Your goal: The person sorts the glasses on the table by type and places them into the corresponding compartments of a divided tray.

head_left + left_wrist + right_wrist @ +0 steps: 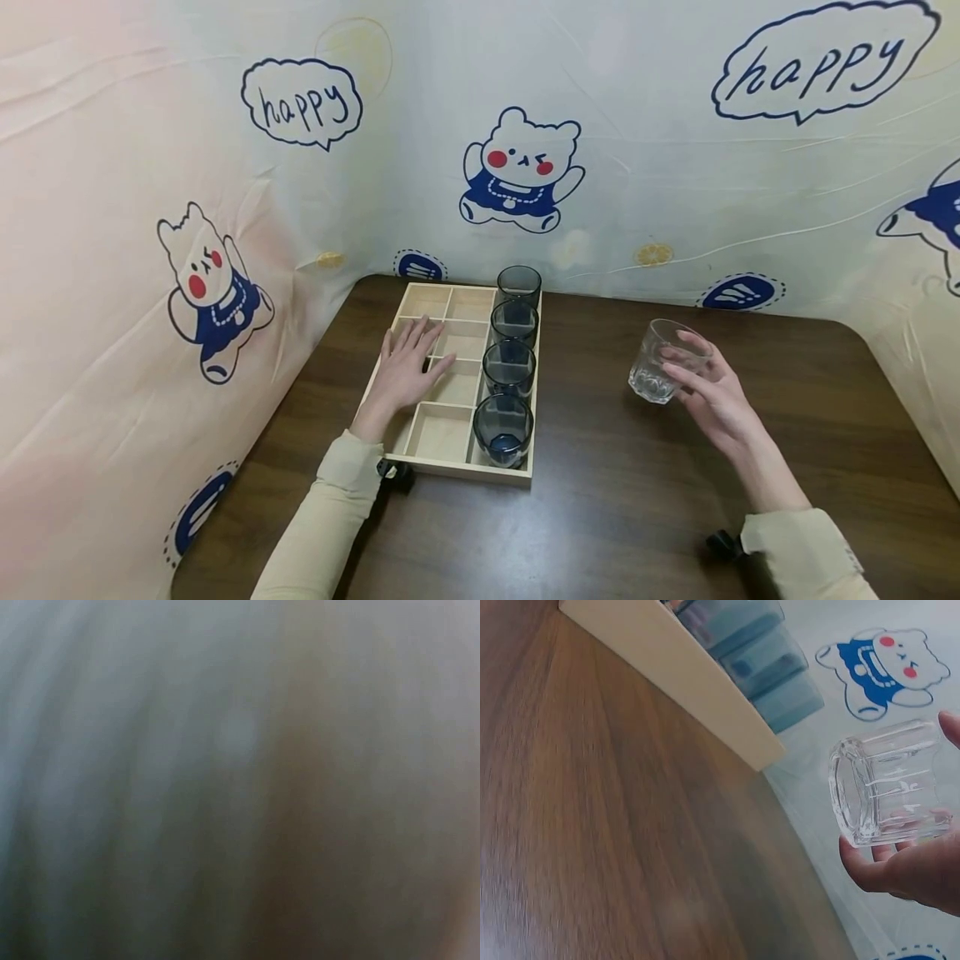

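Note:
A clear drinking glass (pixel 654 375) is gripped by my right hand (pixel 716 396), slightly tilted above the table to the right of the box. In the right wrist view the fingers curl round the same glass (pixel 885 784). My left hand (pixel 405 371) lies with its fingers spread over the left part of a wooden compartment box (pixel 468 472). Dark grey-blue tinted glasses (pixel 502 429) stand in a row, one per compartment, along the box's right column. The left wrist view is too blurred to make anything out.
The box stands on a dark brown wooden table (pixel 600 500). Behind it and at the left hangs a pale cloth (pixel 637 167) printed with bears and the word happy. The row of tinted glasses rises above the box's rim.

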`<state>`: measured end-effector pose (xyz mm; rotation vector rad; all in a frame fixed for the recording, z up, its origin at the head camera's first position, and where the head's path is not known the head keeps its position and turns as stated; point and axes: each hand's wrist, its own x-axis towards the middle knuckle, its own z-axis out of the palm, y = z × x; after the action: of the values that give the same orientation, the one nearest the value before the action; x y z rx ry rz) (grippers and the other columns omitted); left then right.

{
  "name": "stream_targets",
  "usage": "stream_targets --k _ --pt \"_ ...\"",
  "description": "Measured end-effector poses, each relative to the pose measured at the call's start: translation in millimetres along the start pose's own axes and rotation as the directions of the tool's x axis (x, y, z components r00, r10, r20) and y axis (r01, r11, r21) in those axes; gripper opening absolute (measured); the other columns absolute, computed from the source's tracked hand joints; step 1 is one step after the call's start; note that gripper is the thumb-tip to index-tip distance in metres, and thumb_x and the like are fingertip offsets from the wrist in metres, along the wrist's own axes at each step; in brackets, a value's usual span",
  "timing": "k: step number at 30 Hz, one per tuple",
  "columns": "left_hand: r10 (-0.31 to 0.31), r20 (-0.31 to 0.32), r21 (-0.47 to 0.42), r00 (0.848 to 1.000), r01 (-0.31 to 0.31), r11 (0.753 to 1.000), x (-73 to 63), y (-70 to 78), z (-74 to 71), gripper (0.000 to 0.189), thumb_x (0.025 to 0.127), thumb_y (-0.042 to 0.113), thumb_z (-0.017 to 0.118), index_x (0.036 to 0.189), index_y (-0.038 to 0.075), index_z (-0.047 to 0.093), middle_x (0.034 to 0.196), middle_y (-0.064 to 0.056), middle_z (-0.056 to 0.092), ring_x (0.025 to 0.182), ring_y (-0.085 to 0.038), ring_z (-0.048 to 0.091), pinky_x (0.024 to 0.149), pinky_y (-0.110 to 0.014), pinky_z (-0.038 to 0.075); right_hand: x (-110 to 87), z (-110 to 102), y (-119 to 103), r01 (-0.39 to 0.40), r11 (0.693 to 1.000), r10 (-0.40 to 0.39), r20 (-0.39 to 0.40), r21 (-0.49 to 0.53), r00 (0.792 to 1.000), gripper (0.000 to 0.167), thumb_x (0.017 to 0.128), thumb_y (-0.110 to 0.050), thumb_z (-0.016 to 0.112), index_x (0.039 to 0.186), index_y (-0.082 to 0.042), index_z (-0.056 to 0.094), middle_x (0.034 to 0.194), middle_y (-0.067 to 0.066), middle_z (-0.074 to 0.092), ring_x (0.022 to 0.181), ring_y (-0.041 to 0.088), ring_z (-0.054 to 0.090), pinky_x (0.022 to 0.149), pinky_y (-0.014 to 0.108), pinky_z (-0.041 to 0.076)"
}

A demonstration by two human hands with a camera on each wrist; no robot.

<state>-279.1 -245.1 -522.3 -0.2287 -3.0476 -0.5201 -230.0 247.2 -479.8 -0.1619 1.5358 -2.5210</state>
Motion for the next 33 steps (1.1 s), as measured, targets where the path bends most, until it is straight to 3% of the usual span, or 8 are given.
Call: stream_targets --k 9,16,20,26,33 --pt "-0.003 0.006 -0.018 1.0 0.003 1.0 -0.5 0.9 -1.0 0.077 0.11 0.067 0.049 0.174 0.027 0.035 0.186 -0.011 0.022 0.173 -0.041 0.015 0.138 -0.071 0.003 11.3 31.2 1.3 -0.023 0.999 0.023 0.017 -0.04 1.0 0.045 0.109 0.003 0.06 0.144 -0.025 0.058 0.128 -0.004 0.073 0.121 0.008 0.068 0.098 0.027 0.059" --pt "-0.004 0.011 -0.007 1.0 0.004 1.0 0.9 1.1 -2.2 0.077 0.11 0.066 0.048 0.175 0.026 0.034 0.186 -0.011 0.021 0.173 -0.04 0.014 0.138 -0.071 0.003 25.1 59.8 3.1 -0.006 0.985 0.005 -0.011 -0.174 1.0 0.047 0.107 0.0 0.067 0.147 -0.018 0.054 0.125 -0.006 0.076 0.116 0.006 0.072 0.094 0.023 0.063" --pt "-0.004 0.004 -0.013 1.0 0.004 1.0 1.9 2.0 -1.0 0.076 0.11 0.066 0.048 0.174 0.027 0.035 0.185 -0.011 0.023 0.173 -0.04 0.015 0.138 -0.071 0.004 34.9 76.8 4.6 0.033 0.955 -0.048 -0.044 -0.293 0.998 0.048 0.102 0.0 0.074 0.143 -0.018 0.058 0.118 -0.01 0.08 0.109 0.004 0.075 0.091 0.021 0.063" --pt "0.004 0.015 -0.03 1.0 -0.003 1.0 2.9 5.6 1.8 0.076 0.11 0.067 0.046 0.174 0.028 0.034 0.185 -0.011 0.023 0.173 -0.04 0.015 0.139 -0.07 0.003 49.7 97.2 2.9 0.109 0.882 -0.149 -0.05 -0.459 0.988 0.046 0.099 0.0 0.078 0.138 -0.018 0.061 0.109 -0.018 0.081 0.102 0.001 0.076 0.091 0.015 0.06" --pt "-0.001 0.002 -0.026 1.0 0.001 1.0 0.2 1.8 -1.6 0.076 0.11 0.066 0.049 0.174 0.027 0.036 0.185 -0.01 0.023 0.173 -0.04 0.016 0.138 -0.071 0.003 65.4 118.5 -3.4 0.098 0.839 -0.124 -0.013 -0.535 0.992 0.057 0.097 -0.003 0.081 0.146 -0.012 0.052 0.112 -0.012 0.077 0.098 -0.001 0.075 0.087 0.016 0.059"
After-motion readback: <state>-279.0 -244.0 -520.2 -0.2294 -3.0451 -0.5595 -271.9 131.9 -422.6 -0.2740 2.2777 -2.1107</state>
